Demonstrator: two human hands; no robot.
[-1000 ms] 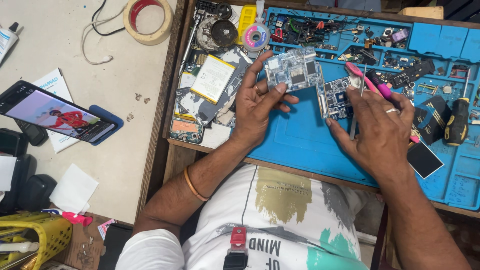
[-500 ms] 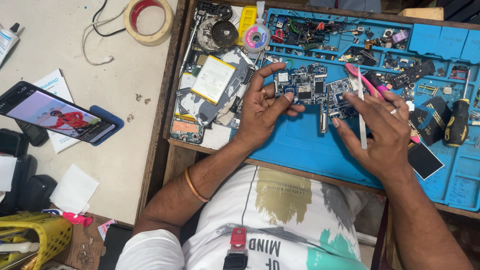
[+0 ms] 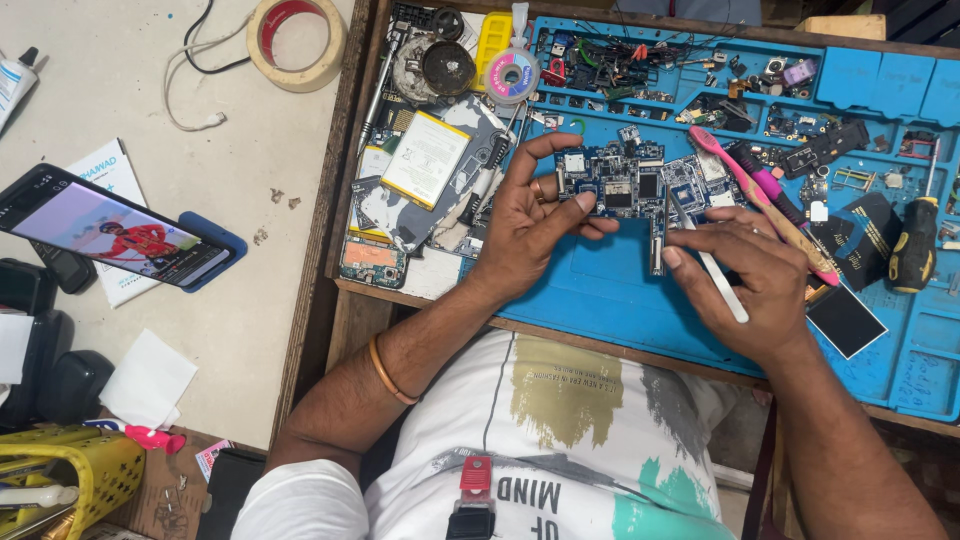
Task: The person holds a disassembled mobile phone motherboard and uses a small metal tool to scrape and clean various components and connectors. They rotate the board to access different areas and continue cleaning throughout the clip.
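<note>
Left hand (image 3: 525, 225) pinches circuit board (image 3: 630, 185); right hand (image 3: 765, 275) grips white tool (image 3: 718, 280). Pink toothbrush (image 3: 755, 200) beside, blue mat (image 3: 620, 290) below. Phone (image 3: 110, 228) at left of frame.

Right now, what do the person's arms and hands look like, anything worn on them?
Both arms are bare, with no gloves on either hand. The left hand has a ring on one finger, and a thin orange-brown bangle circles the left forearm. The right hand shows no ring or band in this view. A white short sleeve shows at the left shoulder.
</note>
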